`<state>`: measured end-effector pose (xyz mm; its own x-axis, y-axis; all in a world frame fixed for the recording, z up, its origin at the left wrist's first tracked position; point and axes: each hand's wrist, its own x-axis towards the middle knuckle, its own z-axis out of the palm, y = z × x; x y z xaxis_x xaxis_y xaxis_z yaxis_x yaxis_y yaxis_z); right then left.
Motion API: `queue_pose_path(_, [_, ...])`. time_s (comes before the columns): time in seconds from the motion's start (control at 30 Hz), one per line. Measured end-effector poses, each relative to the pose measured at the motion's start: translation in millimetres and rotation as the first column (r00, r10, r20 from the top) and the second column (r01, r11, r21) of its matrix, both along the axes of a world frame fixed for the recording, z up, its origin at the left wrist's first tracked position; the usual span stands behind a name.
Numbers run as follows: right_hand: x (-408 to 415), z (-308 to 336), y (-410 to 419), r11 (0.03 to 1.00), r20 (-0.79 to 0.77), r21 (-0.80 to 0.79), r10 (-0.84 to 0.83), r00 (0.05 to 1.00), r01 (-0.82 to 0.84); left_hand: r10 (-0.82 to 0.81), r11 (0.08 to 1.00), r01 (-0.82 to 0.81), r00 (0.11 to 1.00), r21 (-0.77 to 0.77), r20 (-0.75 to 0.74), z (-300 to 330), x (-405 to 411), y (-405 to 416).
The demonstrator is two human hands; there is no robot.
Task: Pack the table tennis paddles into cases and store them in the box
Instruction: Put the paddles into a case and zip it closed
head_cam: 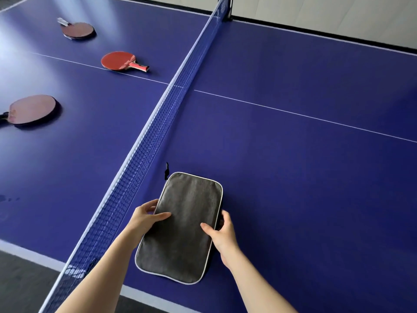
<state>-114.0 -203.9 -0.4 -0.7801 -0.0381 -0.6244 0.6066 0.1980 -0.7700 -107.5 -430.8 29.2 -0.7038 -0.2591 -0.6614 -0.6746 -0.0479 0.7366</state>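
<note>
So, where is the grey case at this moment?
In the head view the grey case lies low in the middle, on the table just right of the net, gripped between the left hand and right hand.

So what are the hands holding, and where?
Both grip the grey paddle case by its long sides: left hand on the left edge, right hand on the right edge.

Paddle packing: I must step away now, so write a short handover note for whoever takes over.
Left hand and right hand each grip one long side of the grey case, which lies flat on the table right of the net.
Left of the net lie three bare paddles: far paddle, red paddle, near paddle.
Done: cannot tell whether this case is filled.
Left: case those three, then box everything. No box in view.
</note>
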Motion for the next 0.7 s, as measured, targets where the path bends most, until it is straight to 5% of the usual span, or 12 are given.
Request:
queue_pose_path(0.5, [0.1, 3.4, -14.5, 0.956, -0.031, 0.270, 0.125, 0.992, -0.112, -0.164, 0.944, 0.174, 0.985, -0.280, 0.058, -16.3, -5.7, -14.9])
queue_pose_path(0.6, [2.0, 7.1, -6.4, 0.948, -0.068, 0.295, 0.148, 0.987, -0.122, -0.194, 0.865, 0.202, 0.979, -0.459, 0.065, -13.2, -7.8, -7.7])
queue_pose_path(0.7, [1.8, 15.5, 9.3, 0.932, -0.130, 0.342, 0.174, 0.976, -0.121, -0.343, 0.650, 0.233, 0.939, -0.723, -0.005, -2.3, -10.1, 10.4])
